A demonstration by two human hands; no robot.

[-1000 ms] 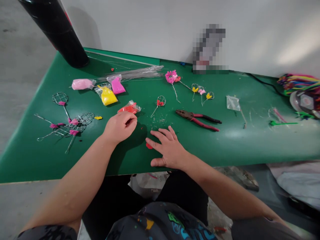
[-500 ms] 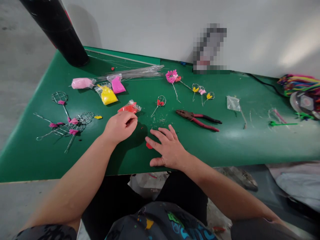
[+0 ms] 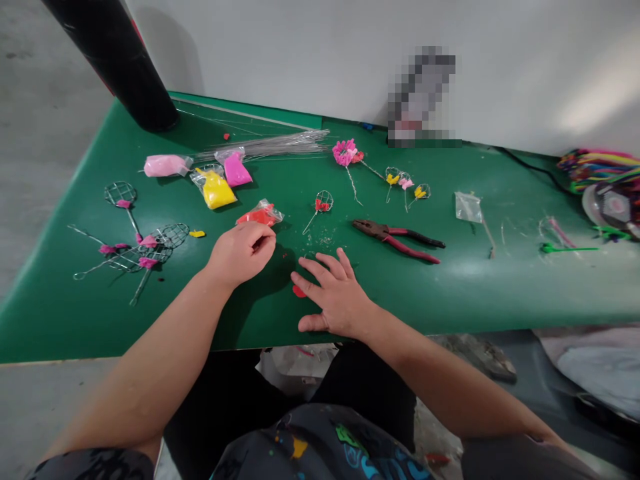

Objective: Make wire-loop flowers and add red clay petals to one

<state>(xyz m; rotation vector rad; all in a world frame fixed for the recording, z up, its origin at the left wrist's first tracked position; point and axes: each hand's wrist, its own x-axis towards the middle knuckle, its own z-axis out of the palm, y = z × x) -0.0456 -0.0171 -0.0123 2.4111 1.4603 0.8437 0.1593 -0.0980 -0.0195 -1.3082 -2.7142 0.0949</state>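
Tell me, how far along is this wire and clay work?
Done: several wire mesh frames already carry pink or yellow clay. In hand: the left hand is pinched on something hidden; the right hand lies flat beside a red clay bit. Still to use: a bundle of bare wires and a bag of red clay.

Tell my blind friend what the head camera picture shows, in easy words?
Two bare hands reach over a green table. The left hand is curled beside a clear bag of red clay, and the right hand spreads flat near a small red lump. Red-handled metal pliers lie nearby.
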